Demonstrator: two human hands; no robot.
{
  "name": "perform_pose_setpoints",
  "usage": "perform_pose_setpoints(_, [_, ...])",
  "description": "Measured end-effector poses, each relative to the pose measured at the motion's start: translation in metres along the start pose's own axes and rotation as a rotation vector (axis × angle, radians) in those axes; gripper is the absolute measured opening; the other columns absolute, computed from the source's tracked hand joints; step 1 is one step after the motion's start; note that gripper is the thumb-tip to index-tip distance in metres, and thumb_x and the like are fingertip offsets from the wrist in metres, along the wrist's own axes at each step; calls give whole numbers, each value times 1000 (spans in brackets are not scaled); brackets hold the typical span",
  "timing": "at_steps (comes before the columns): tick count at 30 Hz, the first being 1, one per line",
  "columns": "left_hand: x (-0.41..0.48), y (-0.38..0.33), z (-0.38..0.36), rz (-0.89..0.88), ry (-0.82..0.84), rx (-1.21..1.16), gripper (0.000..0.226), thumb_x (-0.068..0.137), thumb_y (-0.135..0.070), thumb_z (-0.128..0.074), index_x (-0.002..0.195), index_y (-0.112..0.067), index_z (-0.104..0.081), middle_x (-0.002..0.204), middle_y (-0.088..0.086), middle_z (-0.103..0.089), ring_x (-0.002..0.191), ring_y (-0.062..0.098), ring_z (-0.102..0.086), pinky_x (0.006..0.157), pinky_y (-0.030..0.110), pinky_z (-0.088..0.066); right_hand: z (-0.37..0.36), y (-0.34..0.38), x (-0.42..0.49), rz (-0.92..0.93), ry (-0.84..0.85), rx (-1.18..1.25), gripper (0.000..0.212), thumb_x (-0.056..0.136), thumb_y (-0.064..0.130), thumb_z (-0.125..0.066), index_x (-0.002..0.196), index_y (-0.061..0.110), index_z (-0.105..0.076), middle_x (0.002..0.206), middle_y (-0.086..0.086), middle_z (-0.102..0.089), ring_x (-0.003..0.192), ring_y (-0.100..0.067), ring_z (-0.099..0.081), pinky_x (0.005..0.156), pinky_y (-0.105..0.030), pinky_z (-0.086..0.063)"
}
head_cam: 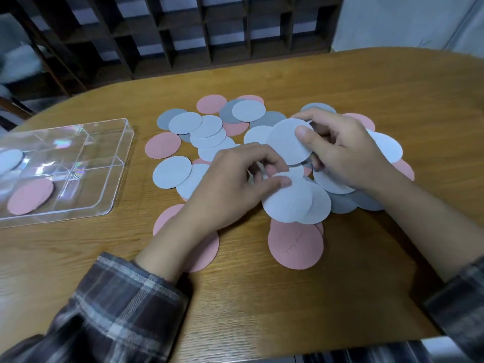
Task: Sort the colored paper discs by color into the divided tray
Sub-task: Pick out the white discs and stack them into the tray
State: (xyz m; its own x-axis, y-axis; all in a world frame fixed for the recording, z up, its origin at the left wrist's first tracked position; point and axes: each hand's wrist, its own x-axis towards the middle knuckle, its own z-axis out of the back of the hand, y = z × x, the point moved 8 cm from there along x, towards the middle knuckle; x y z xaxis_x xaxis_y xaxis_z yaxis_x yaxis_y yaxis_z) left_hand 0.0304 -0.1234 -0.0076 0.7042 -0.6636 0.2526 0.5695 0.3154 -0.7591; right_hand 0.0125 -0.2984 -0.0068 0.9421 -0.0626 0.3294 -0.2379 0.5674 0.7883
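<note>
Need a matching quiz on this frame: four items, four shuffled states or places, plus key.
Items
1. left hand
2. right hand
3. divided tray
4. pink disc between the forearms

States or places
A. lies flat on the table, no hand on it
B. pinches overlapping pale discs
C. left of the pile, one pink disc inside
D. holds a single pale disc above the pile

Pairs: 1-B, 2-D, 3-C, 4-A
</note>
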Motion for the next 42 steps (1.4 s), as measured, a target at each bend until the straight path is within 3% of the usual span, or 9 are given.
perform_pose_setpoints(4, [2, 6, 14, 87, -147, -245, 9, 92, -13, -79, 93, -13, -69, 75, 11, -63, 61, 10, -53, 58, 20, -48, -2, -3, 0, -37, 20, 68, 21, 108, 20, -52, 119, 20, -70, 62, 5, -61, 53, -16, -63, 52, -21, -46])
perform_pose_setpoints(9, [1, 15, 21, 127, -258, -295, 13, 92, -18, -79, 98, -17, -67, 76, 8, -68, 66, 31, -64, 67, 45, -57, -9, 5, 0, -48, 77, 148, 27, 110, 21, -47, 124, 24, -70, 76, -20, -61, 60, -26, -59, 56, -41, -50])
perform_pose_setpoints(14, [-1, 14, 25, 121, -330, -244, 28, 94, -15, -77, 119, -19, -66, 77, 9, -72, 65, 19, -74, 65, 28, -58, -12, 2, -1, -101, 109, 217, 31, 108, 25, -43, 124, 25, -70, 73, -15, -62, 65, -37, -59, 65, -51, -50])
perform_pose_setpoints(17, [-2, 17, 27, 138, -357, -199, 23, 94, -19, -77, 117, -19, -74, 79, 6, -74, 67, 16, -76, 72, 35, -62, -14, 4, -4, -101, 122, 196, 31, 109, 29, -43, 122, 27, -70, 73, -18, -62, 70, -43, -59, 65, -46, -50])
perform_pose_setpoints(24, [-5, 20, 28, 155, -437, -88, 17, 85, -25, -86, 98, -16, -79, 85, 1, -73, 68, 18, -75, 69, 39, -61, -17, 13, -9, -25, 184, -170, 26, 108, 26, -50, 131, 31, -60, 90, 11, -67, 82, -9, -63, 65, -34, -49])
perform_pose_setpoints(28, [-4, 18, 24, 135, -411, -29, 20, 85, -27, -87, 100, -17, -77, 81, -1, -72, 68, 16, -71, 67, 32, -58, -15, 11, -9, -41, 209, -218, 33, 107, 30, -51, 139, 34, -54, 95, 1, -69, 82, -15, -64, 70, -44, -53])
perform_pose_setpoints(34, [-5, 12, 30, 44, -460, 53, 17, 90, -21, -81, 107, -16, -83, 92, -5, -79, 75, 11, -74, 73, 34, -60, -18, 12, -7, -40, 252, -285, 28, 108, 25, -48, 134, 27, -55, 86, 7, -62, 81, -11, -59, 64, -33, -44])
perform_pose_setpoints(38, [-6, 2, 28, -25, -464, 152, 19, 90, -23, -82, 107, -14, -82, 86, -2, -76, 71, 9, -71, 67, 23, -56, -14, 8, -6, -52, 233, -287, 34, 108, 23, -45, 141, 28, -51, 84, 4, -63, 81, -12, -62, 71, -41, -50])
perform_pose_setpoints(42, [-1, 0, 15, -14, -281, 95, 20, 84, -32, -87, 96, -20, -78, 74, -6, -65, 66, 12, -63, 62, 16, -45, -1, 2, -2, -59, 142, -276, 39, 108, 21, -46, 147, 30, -46, 85, 10, -61, 83, -13, -61, 74, -41, -50])
